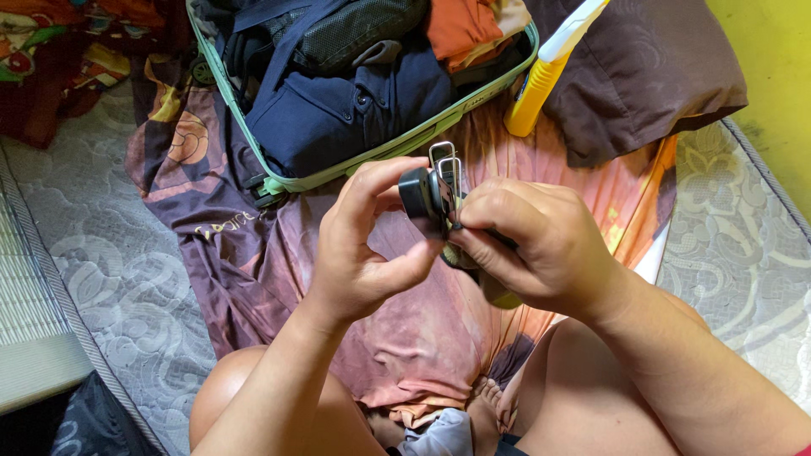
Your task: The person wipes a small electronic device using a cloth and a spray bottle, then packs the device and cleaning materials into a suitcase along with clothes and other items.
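Note:
My left hand (363, 245) pinches a small black binder clip (419, 196) between thumb and fingers, its silver wire handles (445, 160) sticking up. My right hand (532, 241) is closed around the clip's other side, with a dark roundish object partly hidden beneath its fingers. Both hands meet in mid-air above a brown and orange patterned cloth (279, 262) spread over the mattress.
An open pale green suitcase (279, 181) packed with dark blue and orange clothes lies ahead. A yellow and white bottle (541, 76) leans beside a brown pillow (642, 76). Grey patterned mattress (110, 270) lies on both sides; my bare knees (228, 388) are below.

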